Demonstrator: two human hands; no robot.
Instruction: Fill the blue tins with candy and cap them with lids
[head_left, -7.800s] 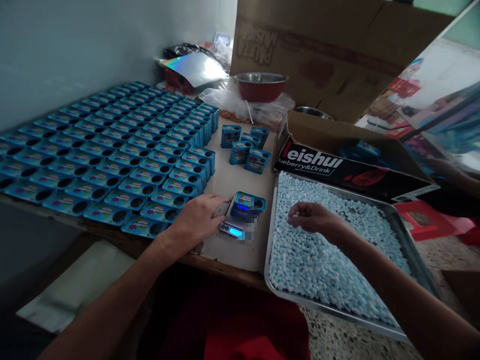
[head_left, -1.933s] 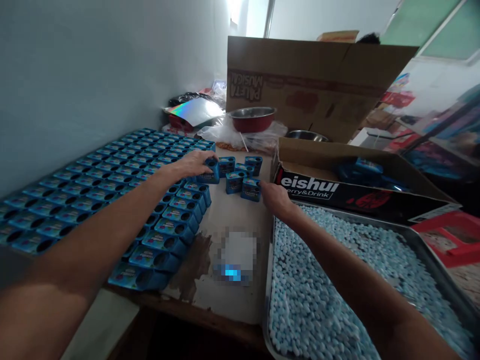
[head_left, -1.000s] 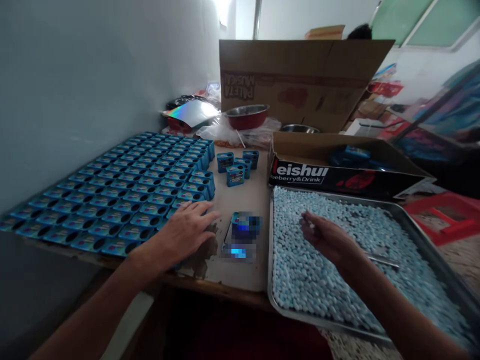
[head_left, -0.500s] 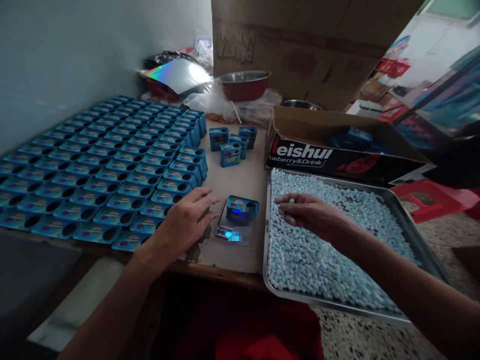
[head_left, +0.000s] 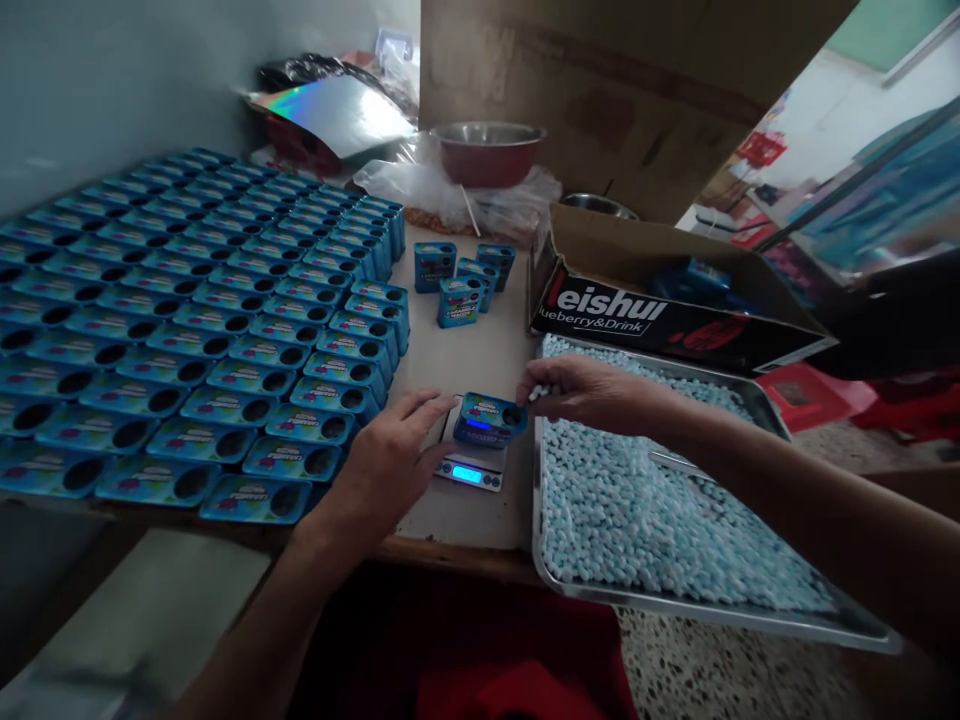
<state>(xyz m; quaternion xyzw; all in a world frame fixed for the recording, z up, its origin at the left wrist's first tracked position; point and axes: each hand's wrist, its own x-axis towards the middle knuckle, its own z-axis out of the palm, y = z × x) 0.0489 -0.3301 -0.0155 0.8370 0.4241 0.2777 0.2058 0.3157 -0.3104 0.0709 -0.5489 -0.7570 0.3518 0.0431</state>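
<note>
Blue tin on scale, left hand flat beside, right hand pinching pellets over it.

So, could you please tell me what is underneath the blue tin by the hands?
The blue tin sits on a small scale with a lit blue display. The scale's platform is mostly hidden beneath the tin.

Glossy printed blue box is sitting on the small scale, its metal platform shining dully. Right of the scale my right hand is pinching matt pale-blue pellets over a brushed metal tray. Table under the scale is looking matt, worn. Behind the tray, rough brown cardboard carton.
</note>
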